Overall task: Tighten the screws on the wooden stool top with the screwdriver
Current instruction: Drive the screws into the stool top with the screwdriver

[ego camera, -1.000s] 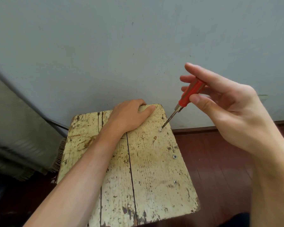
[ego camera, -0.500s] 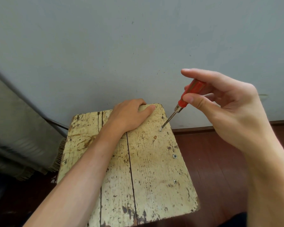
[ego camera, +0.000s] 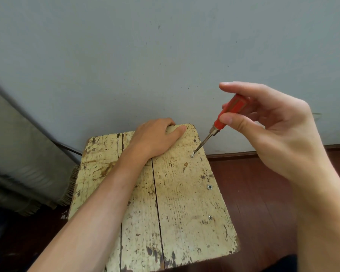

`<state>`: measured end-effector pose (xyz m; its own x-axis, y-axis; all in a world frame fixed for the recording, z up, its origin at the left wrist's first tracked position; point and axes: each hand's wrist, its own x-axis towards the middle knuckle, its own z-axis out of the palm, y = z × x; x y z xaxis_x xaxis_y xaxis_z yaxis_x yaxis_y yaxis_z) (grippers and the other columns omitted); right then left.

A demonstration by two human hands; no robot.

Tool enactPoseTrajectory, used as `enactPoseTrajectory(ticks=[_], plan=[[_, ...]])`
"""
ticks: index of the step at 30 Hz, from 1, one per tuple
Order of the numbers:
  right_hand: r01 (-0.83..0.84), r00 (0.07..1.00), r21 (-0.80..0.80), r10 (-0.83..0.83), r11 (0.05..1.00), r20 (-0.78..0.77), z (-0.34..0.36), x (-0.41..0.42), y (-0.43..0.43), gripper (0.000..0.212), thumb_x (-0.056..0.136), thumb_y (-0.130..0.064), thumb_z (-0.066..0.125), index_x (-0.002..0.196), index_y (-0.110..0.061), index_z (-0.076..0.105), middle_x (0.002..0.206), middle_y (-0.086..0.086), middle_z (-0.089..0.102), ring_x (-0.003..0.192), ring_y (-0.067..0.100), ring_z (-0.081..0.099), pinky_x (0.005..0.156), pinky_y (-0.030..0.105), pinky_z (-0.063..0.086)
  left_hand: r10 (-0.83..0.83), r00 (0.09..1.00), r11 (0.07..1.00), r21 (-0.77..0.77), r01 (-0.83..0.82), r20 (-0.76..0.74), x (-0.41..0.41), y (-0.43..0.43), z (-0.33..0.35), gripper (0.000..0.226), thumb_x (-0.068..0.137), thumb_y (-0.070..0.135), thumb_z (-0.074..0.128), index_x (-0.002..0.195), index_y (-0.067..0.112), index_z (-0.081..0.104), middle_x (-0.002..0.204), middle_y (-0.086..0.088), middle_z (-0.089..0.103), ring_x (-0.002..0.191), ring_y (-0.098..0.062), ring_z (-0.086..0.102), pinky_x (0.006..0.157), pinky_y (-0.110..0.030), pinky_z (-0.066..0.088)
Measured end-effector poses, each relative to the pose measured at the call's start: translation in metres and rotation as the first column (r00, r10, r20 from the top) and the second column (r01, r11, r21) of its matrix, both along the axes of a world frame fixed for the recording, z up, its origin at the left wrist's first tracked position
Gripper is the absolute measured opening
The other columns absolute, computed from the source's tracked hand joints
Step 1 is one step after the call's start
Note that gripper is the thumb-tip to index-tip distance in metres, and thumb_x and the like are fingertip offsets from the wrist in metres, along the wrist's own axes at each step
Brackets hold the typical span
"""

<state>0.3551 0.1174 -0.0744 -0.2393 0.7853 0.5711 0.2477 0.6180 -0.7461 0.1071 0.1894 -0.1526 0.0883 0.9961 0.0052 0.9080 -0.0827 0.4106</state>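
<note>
The worn, pale-yellow wooden stool top [ego camera: 177, 203] stands against the wall. My left hand [ego camera: 155, 138] grips its far edge, fingers curled over the back. My right hand [ego camera: 267, 126] pinches the red handle of the screwdriver [ego camera: 227, 112] between thumb and fingers. The metal shaft slants down and left, and its tip sits in a screw [ego camera: 192, 155] near the far right edge. Two more screws [ego camera: 209, 187] [ego camera: 210, 217] sit along the right edge, nearer to me.
A grey wall [ego camera: 165, 55] rises directly behind the stool. Dark red wooden floor [ego camera: 263, 193] lies to the right. A grey fabric piece with a fringed edge [ego camera: 28, 163] leans at the left, close to the stool's left side.
My right hand's fingers have shifted round the red handle, the forefinger lowering and curling over it. The tip stays on the same screw. My left hand has not moved.
</note>
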Motion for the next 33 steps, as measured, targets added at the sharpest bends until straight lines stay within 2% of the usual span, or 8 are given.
enactPoseTrajectory(ticks=[4, 7, 10, 19, 24, 27, 29, 33], plan=[[0.001, 1.0, -0.008, -0.001, 1.0, 0.008, 0.0007, 0.0014, -0.0009, 0.046, 0.097, -0.015, 0.08, 0.135, -0.039, 0.071, 0.106, -0.005, 0.078, 0.107, 0.021, 0.077, 0.089, 0.045, 0.059, 0.002, 1.0, 1.0, -0.009, -0.002, 0.011, 0.0002, -0.0005, 0.0015, 0.057, 0.093, 0.079, 0.036, 0.118, 0.038, 0.066, 0.101, 0.018, 0.064, 0.096, -0.015, 0.06, 0.088, -0.041, 0.048], [-0.057, 0.998, -0.073, 0.059, 0.996, 0.038, 0.0009, 0.0056, -0.0021, 0.054, 0.1, -0.018, 0.074, 0.15, -0.035, 0.062, 0.122, -0.008, 0.076, 0.122, 0.023, 0.072, 0.097, 0.053, 0.059, 0.003, 1.0, 1.0, -0.008, -0.002, 0.011, 0.0003, -0.0009, 0.0026, 0.057, 0.093, 0.078, 0.036, 0.119, 0.037, 0.066, 0.097, 0.019, 0.06, 0.092, -0.014, 0.056, 0.089, -0.042, 0.048], [-0.111, 0.993, -0.114, 0.115, 0.987, 0.024, 0.0012, 0.0081, -0.004, 0.057, 0.103, -0.011, 0.067, 0.156, -0.03, 0.056, 0.136, -0.009, 0.073, 0.127, 0.02, 0.071, 0.107, 0.047, 0.057, 0.005, 1.0, 1.0, -0.01, -0.004, 0.009, 0.001, -0.0014, 0.0032, 0.057, 0.094, 0.078, 0.036, 0.119, 0.036, 0.066, 0.099, 0.018, 0.062, 0.094, -0.014, 0.058, 0.09, -0.042, 0.048], [-0.054, 0.998, -0.012, 0.054, 0.998, 0.015, -0.0007, 0.0015, 0.0003, 0.049, 0.099, -0.009, 0.075, 0.138, -0.039, 0.068, 0.108, -0.004, 0.076, 0.104, 0.023, 0.078, 0.09, 0.046, 0.06, 0.0, 1.0, 1.0, -0.014, 0.0, -0.004, 0.0011, -0.0017, 0.0038, 0.058, 0.094, 0.078, 0.035, 0.119, 0.036, 0.065, 0.106, 0.015, 0.067, 0.097, -0.015, 0.059, 0.09, -0.041, 0.048], [-0.028, 0.999, -0.011, 0.028, 1.0, 0.021, -0.0015, 0.0004, 0.0002, 0.047, 0.099, -0.015, 0.076, 0.137, -0.043, 0.069, 0.11, -0.005, 0.076, 0.107, 0.022, 0.077, 0.088, 0.049, 0.058, 0.002, 1.0, 1.0, -0.016, -0.002, 0.0, 0.0013, -0.0023, 0.0044, 0.057, 0.094, 0.078, 0.035, 0.118, 0.036, 0.066, 0.101, 0.017, 0.064, 0.097, -0.015, 0.06, 0.09, -0.042, 0.048], [-0.059, 0.997, -0.053, 0.061, 0.997, 0.051, -0.0006, 0.0045, -0.0001, 0.053, 0.101, -0.018, 0.073, 0.15, -0.037, 0.062, 0.122, -0.005, 0.075, 0.122, 0.022, 0.072, 0.094, 0.054, 0.059, -0.001, 1.0, 1.0, -0.016, 0.001, -0.001, 0.0016, -0.0027, 0.005, 0.057, 0.094, 0.078, 0.035, 0.12, 0.036, 0.065, 0.102, 0.017, 0.064, 0.097, -0.014, 0.06, 0.091, -0.042, 0.048], [-0.1, 0.994, -0.087, 0.104, 0.991, 0.044, -0.0001, 0.0079, -0.001, 0.057, 0.102, -0.015, 0.068, 0.155, -0.032, 0.057, 0.133, -0.006, 0.072, 0.132, 0.021, 0.067, 0.101, 0.051, 0.059, -0.002, 1.0, 1.0, -0.016, 0.002, 0.0, 0.0019, -0.0032, 0.005, 0.058, 0.095, 0.078, 0.035, 0.121, 0.035, 0.065, 0.108, 0.015, 0.067, 0.099, -0.015, 0.061, 0.094, -0.043, 0.049], [-0.133, 0.991, -0.12, 0.131, 0.984, -0.027, 0.0002, 0.0075, -0.0026, 0.054, 0.104, -0.008, 0.066, 0.154, -0.027, 0.058, 0.134, -0.007, 0.074, 0.123, 0.02, 0.074, 0.108, 0.039, 0.057, 0.0, 1.0, 1.0, -0.014, 0.0, 0.009, 0.0016, -0.0033, 0.0048, 0.057, 0.095, 0.077, 0.036, 0.121, 0.036, 0.065, 0.111, 0.014, 0.069, 0.103, -0.018, 0.062, 0.096, -0.044, 0.048]])
